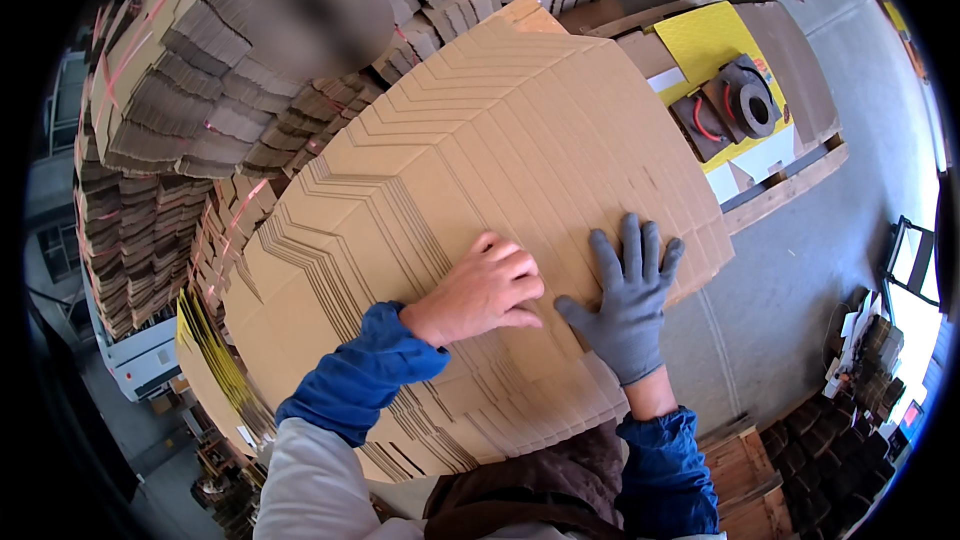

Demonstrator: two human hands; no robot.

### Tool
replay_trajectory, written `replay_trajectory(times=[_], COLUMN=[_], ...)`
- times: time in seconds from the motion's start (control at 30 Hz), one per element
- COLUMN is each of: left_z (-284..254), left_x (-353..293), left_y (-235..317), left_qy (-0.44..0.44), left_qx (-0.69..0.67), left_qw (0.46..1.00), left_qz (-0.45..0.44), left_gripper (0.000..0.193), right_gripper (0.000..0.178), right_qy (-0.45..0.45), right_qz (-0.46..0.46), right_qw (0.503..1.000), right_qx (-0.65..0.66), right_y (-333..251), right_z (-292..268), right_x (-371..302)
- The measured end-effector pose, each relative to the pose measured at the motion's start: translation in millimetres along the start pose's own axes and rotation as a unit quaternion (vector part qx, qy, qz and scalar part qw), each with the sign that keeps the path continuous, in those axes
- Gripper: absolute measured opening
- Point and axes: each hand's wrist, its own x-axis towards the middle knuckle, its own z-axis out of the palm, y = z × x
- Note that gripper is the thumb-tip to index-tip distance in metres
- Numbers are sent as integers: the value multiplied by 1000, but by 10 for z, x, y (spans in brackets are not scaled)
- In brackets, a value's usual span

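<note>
A wide spread of overlapping flat cardboard sheets (590, 130) lies fanned out in front of me, their stepped edges running in rows down its left part. My left hand (480, 290) is bare and rests over the middle of the sheets. Its fingers are curled inward, and whatever may be between them is hidden. To its right, my right hand (630, 300), in a grey glove, lies on the sheets near their right edge with fingers spread. Blue sleeves cover both forearms.
Tall bundles of folded cardboard (190, 90), tied with pink straps, stand at the left and far side. At the far right, a pallet (790, 185) carries a yellow sheet (700, 40) and a roll of dark tape (752, 110). A wooden crate (740, 480) stands at lower right.
</note>
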Motion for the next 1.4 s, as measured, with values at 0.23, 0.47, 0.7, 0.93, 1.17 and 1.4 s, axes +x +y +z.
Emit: replay_trajectory(times=[0.23, 0.47, 0.7, 0.93, 1.17, 1.4], left_z=[-868, -1183, -1189, -1336, -1319, -1268], left_x=[63, 164, 251, 393, 390, 394], left_y=[-917, -1376, -1440, -1518, -1664, -1678], left_qy=[118, 15, -25, -131, -138, -121], left_qx=[105, 92, -23, -138, -166, -156], left_qw=[982, 990, 986, 945, 941, 947], left_qz=[-99, -102, -164, -268, -260, -254], left_gripper=[12, 12, 12, 12, 16, 18], right_gripper=[30, 9, 12, 13, 11, 11], right_qy=[6, -47, -74, -133, -118, -118], right_qz=[96, 120, 151, 149, 81, 86], right_qw=[993, 986, 975, 961, 984, 985], right_qx=[73, 103, 148, 192, 103, 94], right_y=[-133, -372, -375, -328, -368, -366], right_z=[-312, -130, -87, -153, -114, -70], right_x=[-385, -571, -539, -460, -432, -435])
